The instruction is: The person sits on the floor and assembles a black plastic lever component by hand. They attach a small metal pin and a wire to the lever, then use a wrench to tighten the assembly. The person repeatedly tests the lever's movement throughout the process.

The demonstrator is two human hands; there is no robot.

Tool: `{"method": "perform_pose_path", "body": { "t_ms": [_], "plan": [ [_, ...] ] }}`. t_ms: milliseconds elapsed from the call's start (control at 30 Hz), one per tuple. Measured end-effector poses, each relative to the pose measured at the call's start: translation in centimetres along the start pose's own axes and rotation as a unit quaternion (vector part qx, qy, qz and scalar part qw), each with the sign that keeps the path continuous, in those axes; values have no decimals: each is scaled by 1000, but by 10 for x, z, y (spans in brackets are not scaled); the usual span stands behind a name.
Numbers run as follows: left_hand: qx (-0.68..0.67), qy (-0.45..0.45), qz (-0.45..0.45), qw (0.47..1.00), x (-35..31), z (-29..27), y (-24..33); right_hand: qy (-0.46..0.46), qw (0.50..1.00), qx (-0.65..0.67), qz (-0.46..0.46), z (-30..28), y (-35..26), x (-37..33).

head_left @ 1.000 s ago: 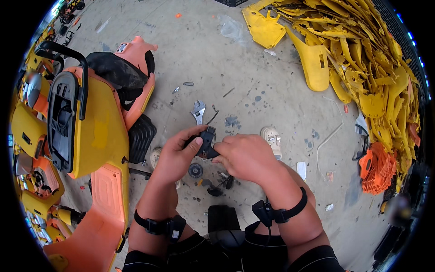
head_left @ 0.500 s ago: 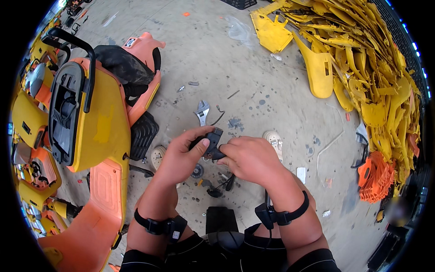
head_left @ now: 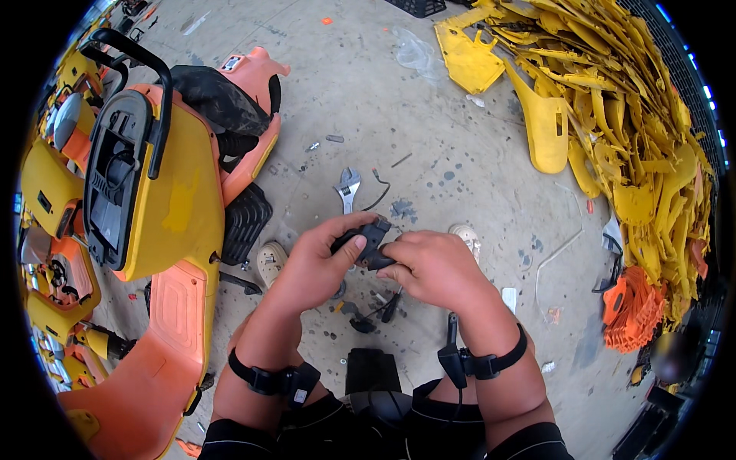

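A small dark, blocky part (head_left: 371, 247) is held up in front of me between both hands. My left hand (head_left: 320, 253) is closed around its left end, thumb lying on the near face. My right hand (head_left: 433, 264) is closed too, its thumb and curled fingers pinching the part's right edge. What exactly lies under the right fingertips is hidden. On the floor just beyond the hands lies an adjustable wrench (head_left: 348, 188), with a short dark cable (head_left: 382, 190) beside it. Below the hands, a black-handled tool (head_left: 392, 308) rests on the floor near dark scraps.
To my left stands a yellow and orange scooter body (head_left: 180, 184) with a black bar. At the right rises a heap of yellow plastic panels (head_left: 606, 115), and an orange bundle (head_left: 635, 307) sits by its near end. Clear plastic film (head_left: 415, 52) lies farther off.
The whole view has shifted slightly. Both hands keep their hold on the dark part, which sits a little farther right in the picture and shows a bit more of its face.
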State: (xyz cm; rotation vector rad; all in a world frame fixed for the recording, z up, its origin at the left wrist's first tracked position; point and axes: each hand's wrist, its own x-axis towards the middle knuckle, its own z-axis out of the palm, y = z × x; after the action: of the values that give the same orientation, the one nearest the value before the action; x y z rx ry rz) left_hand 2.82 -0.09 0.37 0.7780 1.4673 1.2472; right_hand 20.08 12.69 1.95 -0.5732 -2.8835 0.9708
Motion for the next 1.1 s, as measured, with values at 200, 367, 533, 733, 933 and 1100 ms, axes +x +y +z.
{"method": "perform_pose_path", "body": {
  "t_ms": [200,367,533,733,933,1100],
  "plan": [
    [5,2,2,1000,0,0,0,-5,1000,7,-2,0,1,1],
    [-6,-7,-4,1000,0,0,0,-18,1000,12,0,1,3,1],
    [-14,-5,-2,1000,0,-1,-1,-15,1000,15,-5,1,2,1],
    [-15,-5,-4,1000,0,1,-2,-18,1000,11,1,1,4,-1],
    [-14,-12,-16,1000,0,-1,-5,-13,1000,2,0,1,2,-2],
    [-24,-8,-17,1000,-1,0,-6,-12,1000,-3,2,1,0,-3]
  ]
}}
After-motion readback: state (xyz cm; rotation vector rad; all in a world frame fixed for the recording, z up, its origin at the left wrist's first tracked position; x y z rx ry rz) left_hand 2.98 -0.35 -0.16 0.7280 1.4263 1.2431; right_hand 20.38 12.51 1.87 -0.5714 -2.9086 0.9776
